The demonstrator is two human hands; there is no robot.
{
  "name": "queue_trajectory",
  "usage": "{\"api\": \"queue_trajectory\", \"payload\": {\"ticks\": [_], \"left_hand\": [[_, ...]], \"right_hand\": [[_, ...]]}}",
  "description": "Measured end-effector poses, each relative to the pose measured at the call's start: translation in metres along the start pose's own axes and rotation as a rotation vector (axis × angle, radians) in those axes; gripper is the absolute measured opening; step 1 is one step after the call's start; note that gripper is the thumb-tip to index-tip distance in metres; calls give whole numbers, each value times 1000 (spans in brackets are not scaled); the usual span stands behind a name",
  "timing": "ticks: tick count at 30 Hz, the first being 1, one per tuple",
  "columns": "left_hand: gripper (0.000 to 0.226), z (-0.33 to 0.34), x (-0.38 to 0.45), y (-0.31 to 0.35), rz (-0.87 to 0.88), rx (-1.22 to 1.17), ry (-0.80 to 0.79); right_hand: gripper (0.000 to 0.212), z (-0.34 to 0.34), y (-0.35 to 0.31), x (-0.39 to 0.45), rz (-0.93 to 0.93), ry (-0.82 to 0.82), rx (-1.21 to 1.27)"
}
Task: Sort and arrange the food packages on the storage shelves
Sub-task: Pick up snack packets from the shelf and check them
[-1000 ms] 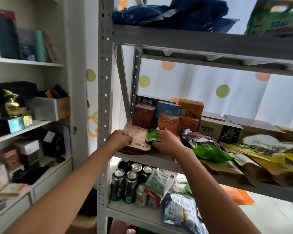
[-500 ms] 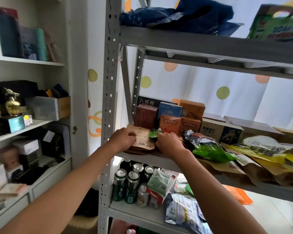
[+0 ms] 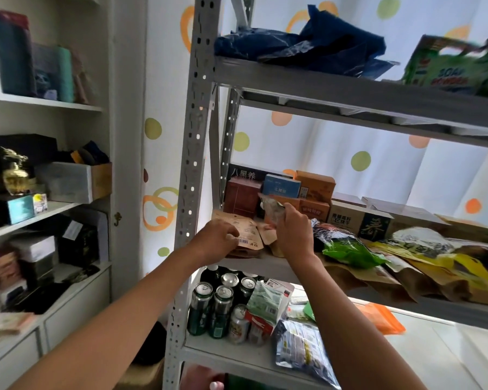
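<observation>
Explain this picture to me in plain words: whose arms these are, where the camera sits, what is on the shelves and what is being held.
There is no machine here. A person wears a wide-angle camera on the head, so you look forward and down along their own two bare arms. They stand at a grey metal rack.

The left hand rests on a flat brown paper pouch at the left end of the middle shelf. The right hand lifts a small crinkly packet in its grip.

Behind stand cardboard boxes; to the right lie a green bag and further pouches. The shelf below holds drink cans.
</observation>
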State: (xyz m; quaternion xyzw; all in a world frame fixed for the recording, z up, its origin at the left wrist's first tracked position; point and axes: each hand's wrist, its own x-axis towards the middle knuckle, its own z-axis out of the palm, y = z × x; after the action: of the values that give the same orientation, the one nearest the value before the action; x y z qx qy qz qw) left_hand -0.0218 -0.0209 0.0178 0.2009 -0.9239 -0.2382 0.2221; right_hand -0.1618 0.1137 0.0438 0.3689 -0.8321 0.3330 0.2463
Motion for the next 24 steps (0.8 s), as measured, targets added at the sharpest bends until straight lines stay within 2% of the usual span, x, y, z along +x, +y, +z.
{"api": "queue_trajectory", "payload": {"ticks": [2, 5, 9, 12, 15, 19, 24], "left_hand": [[26, -1, -5, 2, 54, -32, 60], [19, -5, -15, 16, 91, -209, 139], [20, -7, -36, 37, -16, -554, 46], [32, -5, -56, 44, -135, -847, -44], [38, 0, -83, 49, -126, -1050, -65], [22, 12, -113, 52, -129, -1234, 73], [25, 25, -150, 50, -136, -1366, 56]], "right_hand": [[23, -7, -7, -5, 73, 100, 193], [24, -18, -22, -16, 184, 199, 426], [28, -31, -48, -46, 293, 262, 690], [35, -42, -66, -78, 397, 316, 897], [30, -43, -78, -111, 549, 355, 1120], [25, -37, -93, -157, 646, 397, 1167], [27, -42, -99, -212, 706, 337, 1100]]}}
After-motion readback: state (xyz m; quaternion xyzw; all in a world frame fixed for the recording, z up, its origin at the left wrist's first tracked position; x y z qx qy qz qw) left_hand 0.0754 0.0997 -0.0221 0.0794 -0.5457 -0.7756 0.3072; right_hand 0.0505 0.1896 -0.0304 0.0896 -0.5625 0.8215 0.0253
